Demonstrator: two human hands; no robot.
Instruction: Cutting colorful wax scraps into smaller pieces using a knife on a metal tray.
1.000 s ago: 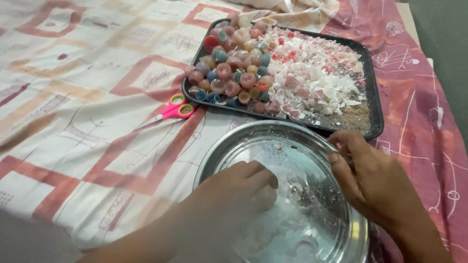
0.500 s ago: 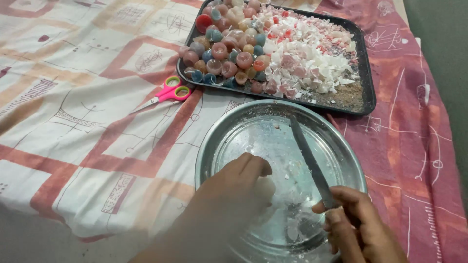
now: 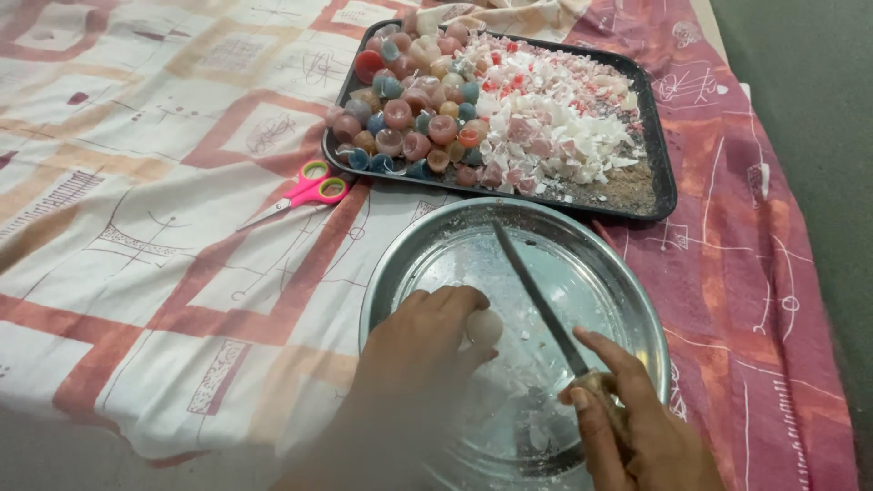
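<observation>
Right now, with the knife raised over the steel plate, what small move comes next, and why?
Probably lower the long dark knife blade onto the small pale round piece pinned by the left hand. The right hand grips the handle, the blade hangs beside the piece, and white flakes already litter the round steel plate.

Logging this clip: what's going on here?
A person works over a metal plate on a patterned cloth. The left hand holds a small white ball in the plate; the right hand grips a knife, blade beside the ball. Behind sit a black tray of coloured balls and shards, and pink scissors.
</observation>
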